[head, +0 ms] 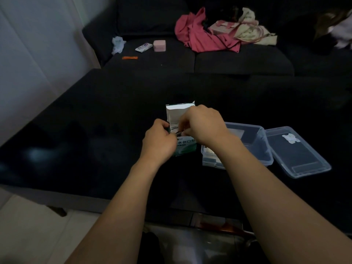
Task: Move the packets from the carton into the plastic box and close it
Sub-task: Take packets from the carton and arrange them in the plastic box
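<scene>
Head view — right grip [202, 126] hides carton [179, 113] mouth — packets unclear.

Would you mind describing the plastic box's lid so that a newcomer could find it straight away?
Start from the dark table in front of the sofa and go to its right side. There the clear plastic box stands open, and the lid lies flat beside it, further right. It alone is shallow and bears a small pale sticker.

Carton [185, 147] upright on the dark table, white and green, top flap open, packets [176, 128] showing inside (too dim to count). Clear plastic box [255, 141] just right of it, open; its lid [297, 153] lies flat alongside.
</scene>
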`<move>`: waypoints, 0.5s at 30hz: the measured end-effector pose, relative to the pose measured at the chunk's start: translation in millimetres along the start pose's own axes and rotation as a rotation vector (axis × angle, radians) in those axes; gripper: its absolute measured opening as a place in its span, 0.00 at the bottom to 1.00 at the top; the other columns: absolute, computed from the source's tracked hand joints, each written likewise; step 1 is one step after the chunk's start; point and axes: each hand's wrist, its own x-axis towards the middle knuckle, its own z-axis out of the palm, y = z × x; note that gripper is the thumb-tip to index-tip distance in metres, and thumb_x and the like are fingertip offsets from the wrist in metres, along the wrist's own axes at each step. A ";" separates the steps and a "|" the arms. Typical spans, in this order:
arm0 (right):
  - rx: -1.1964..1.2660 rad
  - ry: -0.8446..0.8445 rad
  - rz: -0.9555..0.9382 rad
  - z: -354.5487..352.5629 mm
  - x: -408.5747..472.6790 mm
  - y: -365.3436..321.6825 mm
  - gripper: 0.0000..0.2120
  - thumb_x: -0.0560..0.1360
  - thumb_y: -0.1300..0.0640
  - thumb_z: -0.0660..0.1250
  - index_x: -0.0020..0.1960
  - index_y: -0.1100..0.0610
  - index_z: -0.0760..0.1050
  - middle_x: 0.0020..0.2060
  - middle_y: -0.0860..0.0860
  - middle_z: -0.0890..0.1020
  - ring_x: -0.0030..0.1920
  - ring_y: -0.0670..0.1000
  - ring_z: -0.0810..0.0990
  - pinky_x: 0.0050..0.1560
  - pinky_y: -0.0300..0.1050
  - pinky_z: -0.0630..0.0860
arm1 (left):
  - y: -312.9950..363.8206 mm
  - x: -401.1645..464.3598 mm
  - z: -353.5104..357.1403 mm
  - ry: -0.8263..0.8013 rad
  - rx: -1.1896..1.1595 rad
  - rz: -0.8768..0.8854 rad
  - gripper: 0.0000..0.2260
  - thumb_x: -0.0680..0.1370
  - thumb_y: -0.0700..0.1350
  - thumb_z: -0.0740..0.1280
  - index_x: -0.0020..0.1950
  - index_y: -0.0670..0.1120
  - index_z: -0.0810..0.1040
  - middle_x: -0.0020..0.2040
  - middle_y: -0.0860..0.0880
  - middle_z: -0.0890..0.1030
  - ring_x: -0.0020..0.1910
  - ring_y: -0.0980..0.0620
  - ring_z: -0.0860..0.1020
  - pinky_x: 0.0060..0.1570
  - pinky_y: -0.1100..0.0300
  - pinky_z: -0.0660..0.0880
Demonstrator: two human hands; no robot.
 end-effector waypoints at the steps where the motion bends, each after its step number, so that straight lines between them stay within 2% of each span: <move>1: 0.003 -0.007 -0.009 -0.2 -0.3 -1.0 0.05 0.74 0.54 0.74 0.48 0.46 0.83 0.49 0.49 0.83 0.50 0.53 0.81 0.42 0.46 0.70 | -0.1 -0.1 0.0 -0.001 -0.007 0.001 0.13 0.76 0.43 0.66 0.61 0.50 0.73 0.47 0.49 0.81 0.47 0.45 0.83 0.49 0.40 0.82; 6: -0.043 0.016 -0.004 6.1 0.7 -3.0 0.06 0.76 0.53 0.71 0.52 0.51 0.84 0.50 0.52 0.83 0.50 0.54 0.81 0.41 0.47 0.71 | -2.4 3.3 0.2 0.000 -0.046 -0.002 0.12 0.77 0.43 0.67 0.60 0.50 0.74 0.46 0.48 0.82 0.48 0.46 0.83 0.49 0.41 0.83; 9: -0.069 0.018 0.001 8.3 1.1 -4.2 0.05 0.76 0.54 0.71 0.52 0.52 0.83 0.49 0.52 0.82 0.49 0.54 0.81 0.42 0.48 0.75 | -0.9 3.7 1.5 0.012 -0.082 -0.025 0.07 0.80 0.47 0.66 0.58 0.50 0.74 0.49 0.48 0.82 0.49 0.46 0.83 0.41 0.48 0.84; 11: -0.090 0.017 -0.006 9.6 0.3 -4.3 0.03 0.77 0.56 0.69 0.50 0.52 0.81 0.48 0.52 0.82 0.48 0.55 0.81 0.43 0.49 0.76 | 0.6 2.9 2.6 0.035 -0.096 -0.038 0.08 0.83 0.51 0.63 0.58 0.49 0.74 0.51 0.46 0.82 0.49 0.46 0.83 0.34 0.54 0.81; 15: -0.039 0.105 -0.017 -1.1 -3.9 1.5 0.02 0.79 0.55 0.66 0.49 0.52 0.78 0.44 0.51 0.80 0.44 0.54 0.80 0.40 0.48 0.74 | 0.7 2.6 0.1 0.067 -0.104 -0.042 0.09 0.84 0.53 0.60 0.57 0.48 0.73 0.53 0.45 0.81 0.49 0.46 0.83 0.32 0.56 0.79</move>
